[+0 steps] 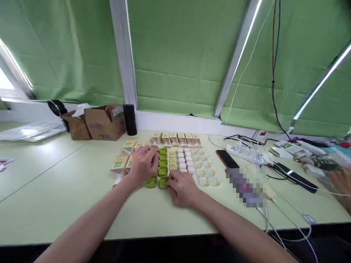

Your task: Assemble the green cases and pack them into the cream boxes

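Observation:
Small green square trays (pixel 163 171) stand in two columns near the middle of the table. My left hand (pixel 144 163) is over the left column, its fingers curled and its fingertips by the upper trays; it hides part of that column, and what it holds does not show. My right hand (pixel 182 188) is closed, with thumb and fingertips at the right edge of the nearest green tray (pixel 163 182). Beside the trays are rows of small yellow pieces (pixel 172 160), pinkish-white blocks (pixel 181 160) and clear plastic cups with yellow spots (pixel 203 171).
Small cream cartons (pixel 174 139) line the back, with more cartons (pixel 119 164) left of my left hand. Cardboard boxes (pixel 105 124) and a black cylinder (pixel 129 119) stand back left. To the right lie a phone (pixel 227 159), a power strip (pixel 244 153), cables and another person's hand (pixel 341 182).

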{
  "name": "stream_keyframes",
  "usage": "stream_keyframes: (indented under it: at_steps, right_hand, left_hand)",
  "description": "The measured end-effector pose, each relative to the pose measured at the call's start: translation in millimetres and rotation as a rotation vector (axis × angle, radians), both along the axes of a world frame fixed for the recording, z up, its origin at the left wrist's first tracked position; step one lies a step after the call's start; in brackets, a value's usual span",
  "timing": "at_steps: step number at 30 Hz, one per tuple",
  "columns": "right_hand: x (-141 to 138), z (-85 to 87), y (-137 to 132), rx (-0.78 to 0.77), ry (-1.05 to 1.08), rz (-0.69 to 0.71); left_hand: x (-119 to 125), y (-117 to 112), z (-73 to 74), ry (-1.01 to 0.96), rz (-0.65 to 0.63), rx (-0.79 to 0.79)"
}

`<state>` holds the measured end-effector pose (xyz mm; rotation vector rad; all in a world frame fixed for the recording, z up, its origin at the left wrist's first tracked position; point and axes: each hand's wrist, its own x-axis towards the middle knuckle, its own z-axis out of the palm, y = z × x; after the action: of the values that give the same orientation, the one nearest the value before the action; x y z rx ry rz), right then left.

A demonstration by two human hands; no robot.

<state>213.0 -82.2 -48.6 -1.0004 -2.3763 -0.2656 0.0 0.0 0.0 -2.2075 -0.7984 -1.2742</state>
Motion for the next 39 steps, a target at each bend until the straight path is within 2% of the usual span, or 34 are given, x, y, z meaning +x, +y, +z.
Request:
stream_keyframes:
  at_steps: [4, 9, 12, 14, 17, 22, 35, 39]
  right_hand:
    - [2, 16.0, 3, -0.065, 0.169, 0.033]
    - [-2, 49.7, 14, -0.194, 0.520, 0.092]
    - [-9, 60.7, 26, -0.273, 0.712, 0.140]
    - [-14, 58.7, 34, -0.353, 0.862, 0.181]
    - [-20, 44.7, 42, -0.476, 1.071, 0.223]
    - [-24, 23.0, 42, -0.617, 1.240, 0.269]
    - [-27, 13.0, 35, -0.576, 1.275, 0.264]
    - [-23, 17.7, 29, -0.471, 1.173, 0.247]
  left_hand:
    - [2, -2, 0.2, -0.027, -0.004, 0.022]
    - [1, -6, -0.1, -0.069, -0.048, -0.013]
    - [0, -7, -0.5, -0.065, -0.086, -0.036]
    - [0, -7, -1.2, -0.042, -0.105, -0.052]
    - [1, -8, -3.1, 0.008, -0.134, -0.093]
    - [4, -11, -6.4, 0.053, -0.156, -0.131]
    - [1, -14, -6.0, 0.096, -0.197, -0.178]
    - [0, -13, -4.1, 0.075, -0.201, -0.149]
